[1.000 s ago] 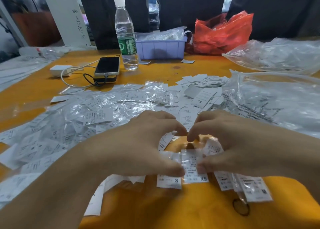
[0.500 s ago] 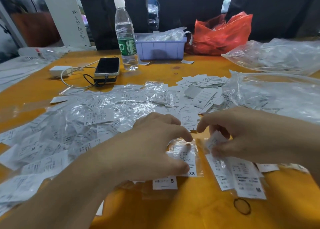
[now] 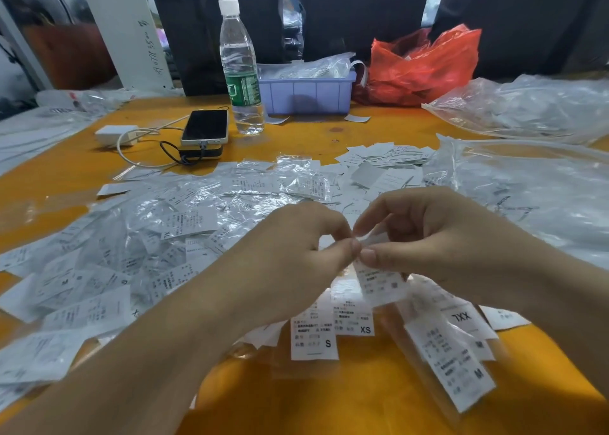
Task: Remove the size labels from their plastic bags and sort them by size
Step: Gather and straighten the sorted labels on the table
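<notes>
My left hand and my right hand meet above the yellow table, both pinching the top of one small bagged label that hangs down between them. Under the hands lie sorted labels: an S label, an XS label, an XXL label and M labels in clear sleeves. A big heap of bagged labels covers the table to the left.
A loose stack of white labels lies mid-table. Large clear bags sit at the right. At the back stand a water bottle, a phone with charger, a purple bin and a red bag.
Both hands have lifted off the sorted labels and come together, raising one bagged label between their fingertips. The XS label that the left hand held now lies on the table.
</notes>
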`<state>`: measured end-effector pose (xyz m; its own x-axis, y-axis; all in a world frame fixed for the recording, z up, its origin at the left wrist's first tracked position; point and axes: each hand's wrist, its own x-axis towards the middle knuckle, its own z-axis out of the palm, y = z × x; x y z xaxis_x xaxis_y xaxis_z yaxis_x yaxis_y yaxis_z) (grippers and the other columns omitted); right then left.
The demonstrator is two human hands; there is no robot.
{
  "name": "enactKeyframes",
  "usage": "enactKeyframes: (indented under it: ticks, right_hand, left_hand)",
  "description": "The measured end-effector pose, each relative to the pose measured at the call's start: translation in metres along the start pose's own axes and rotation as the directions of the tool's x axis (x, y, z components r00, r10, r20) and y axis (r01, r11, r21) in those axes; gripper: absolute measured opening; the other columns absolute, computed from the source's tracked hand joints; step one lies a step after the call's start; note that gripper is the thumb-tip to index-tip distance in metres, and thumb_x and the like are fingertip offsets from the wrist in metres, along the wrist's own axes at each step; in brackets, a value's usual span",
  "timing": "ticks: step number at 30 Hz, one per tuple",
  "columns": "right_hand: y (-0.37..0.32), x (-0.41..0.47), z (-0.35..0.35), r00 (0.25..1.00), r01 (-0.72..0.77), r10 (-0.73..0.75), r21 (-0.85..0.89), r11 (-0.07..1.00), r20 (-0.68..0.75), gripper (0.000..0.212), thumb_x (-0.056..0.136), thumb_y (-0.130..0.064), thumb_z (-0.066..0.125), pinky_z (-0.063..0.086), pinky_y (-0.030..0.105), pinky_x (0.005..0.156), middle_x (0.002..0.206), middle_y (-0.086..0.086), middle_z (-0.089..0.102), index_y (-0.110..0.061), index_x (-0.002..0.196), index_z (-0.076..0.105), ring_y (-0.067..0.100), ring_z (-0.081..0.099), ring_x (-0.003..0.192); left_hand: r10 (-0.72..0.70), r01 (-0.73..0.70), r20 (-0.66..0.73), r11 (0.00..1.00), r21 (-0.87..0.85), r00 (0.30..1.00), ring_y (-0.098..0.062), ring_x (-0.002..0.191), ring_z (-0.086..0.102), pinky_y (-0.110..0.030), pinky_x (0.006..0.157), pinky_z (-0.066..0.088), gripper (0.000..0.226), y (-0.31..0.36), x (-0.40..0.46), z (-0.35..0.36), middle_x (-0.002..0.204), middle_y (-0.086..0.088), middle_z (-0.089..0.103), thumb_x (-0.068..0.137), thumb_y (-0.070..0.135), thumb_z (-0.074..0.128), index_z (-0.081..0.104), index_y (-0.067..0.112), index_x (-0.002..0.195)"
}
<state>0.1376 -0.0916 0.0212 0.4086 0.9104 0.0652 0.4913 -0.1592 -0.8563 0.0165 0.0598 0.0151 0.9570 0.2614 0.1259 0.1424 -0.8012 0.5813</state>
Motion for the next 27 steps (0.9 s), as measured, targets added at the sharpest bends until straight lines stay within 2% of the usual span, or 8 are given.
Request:
enactKeyframes:
  ticks: [4, 7, 10, 11, 14, 18, 21, 27]
  right_hand:
    - [-0.008, -0.005, -0.010, 0.998, -0.025, 0.035, -0.181, 0.983, 0.053, 0.051, 0.058, -0.065, 0.071, 0.057, 0.030, 0.069, 0.089, -0.019, 0.068, -0.037, 0.100, 0.064, 0.002, 0.067, 0.076]
    - [-0.020, -0.008, -0.021, 0.976, -0.094, 0.160, -0.371, 0.924, 0.150, 0.061, 0.051, -0.075, 0.076, 0.050, 0.020, 0.063, 0.098, -0.026, 0.057, -0.052, 0.104, 0.059, -0.005, 0.057, 0.081]
    - [-0.010, -0.022, -0.015, 0.933, -0.148, 0.262, -0.402, 0.904, 0.245, 0.030, 0.061, -0.057, 0.080, 0.053, 0.032, 0.085, 0.087, -0.014, 0.054, -0.045, 0.085, 0.066, 0.003, 0.056, 0.090]
    - [-0.004, -0.016, -0.017, 0.924, -0.158, 0.286, -0.429, 0.889, 0.254, 0.035, 0.063, -0.055, 0.080, 0.050, 0.037, 0.090, 0.091, -0.018, 0.051, -0.041, 0.091, 0.065, 0.007, 0.056, 0.099]
    - [-0.009, -0.009, -0.017, 0.917, -0.103, 0.324, -0.649, 0.754, 0.231, 0.077, 0.053, -0.067, 0.078, 0.047, 0.030, 0.089, 0.108, -0.038, 0.034, -0.061, 0.118, 0.036, -0.004, 0.045, 0.104]
    - [-0.013, -0.013, -0.011, 0.947, -0.092, 0.270, -0.657, 0.748, 0.174, 0.067, 0.066, -0.067, 0.072, 0.043, 0.019, 0.077, 0.113, -0.038, 0.030, -0.063, 0.118, 0.030, -0.012, 0.039, 0.104]
    - [-0.005, -0.010, -0.005, 0.964, -0.077, 0.220, -0.633, 0.770, 0.150, 0.060, 0.071, -0.069, 0.065, 0.042, 0.020, 0.080, 0.113, -0.033, 0.033, -0.059, 0.121, 0.034, -0.009, 0.040, 0.105]
    - [-0.010, -0.012, -0.025, 0.952, -0.121, 0.264, -0.606, 0.786, 0.153, 0.058, 0.063, -0.069, 0.070, 0.044, 0.021, 0.080, 0.110, -0.038, 0.038, -0.064, 0.111, 0.038, -0.010, 0.045, 0.103]
  left_hand:
    - [-0.083, 0.085, 0.066, 0.996, -0.021, 0.994, -0.001, 0.096, 0.057, -0.031, 0.081, 0.051, 0.019, 0.000, 0.000, 0.000, 0.105, 0.021, 0.059, 0.091, 0.050, 0.053, 0.064, 0.036, 0.084]
    - [-0.086, 0.082, 0.100, 0.996, 0.041, 0.991, -0.003, 0.104, 0.053, -0.023, 0.082, 0.046, 0.017, -0.001, 0.000, 0.000, 0.111, 0.023, 0.056, 0.089, 0.048, 0.057, 0.063, 0.035, 0.080]
    - [-0.089, 0.080, 0.107, 0.994, 0.080, 0.990, -0.001, 0.109, 0.049, -0.024, 0.084, 0.045, 0.009, 0.000, -0.002, 0.000, 0.113, 0.026, 0.053, 0.081, 0.046, 0.066, 0.063, 0.038, 0.082]
    - [-0.089, 0.080, 0.108, 0.993, 0.086, 0.990, -0.001, 0.110, 0.048, -0.025, 0.086, 0.045, 0.010, 0.001, -0.002, 0.000, 0.113, 0.026, 0.052, 0.079, 0.045, 0.068, 0.062, 0.039, 0.083]
    - [-0.092, 0.082, 0.114, 0.993, 0.087, 0.989, -0.001, 0.111, 0.046, -0.026, 0.088, 0.045, 0.016, 0.001, -0.003, 0.001, 0.113, 0.027, 0.050, 0.075, 0.045, 0.073, 0.061, 0.041, 0.086]
    - [-0.078, 0.068, 0.128, 0.995, 0.079, 0.989, -0.002, 0.108, 0.047, -0.031, 0.087, 0.049, 0.022, 0.002, -0.003, 0.001, 0.112, 0.027, 0.049, 0.072, 0.045, 0.074, 0.061, 0.043, 0.090]
    - [-0.078, 0.068, 0.132, 0.995, 0.077, 0.988, 0.000, 0.106, 0.047, -0.030, 0.085, 0.049, 0.024, 0.001, -0.003, 0.001, 0.112, 0.027, 0.049, 0.071, 0.045, 0.075, 0.061, 0.044, 0.091]
    - [-0.046, 0.043, 0.076, 0.998, 0.039, 0.996, 0.008, 0.104, 0.048, -0.011, 0.079, 0.037, 0.007, 0.001, -0.003, 0.000, 0.111, 0.024, 0.055, 0.084, 0.045, 0.063, 0.063, 0.040, 0.090]
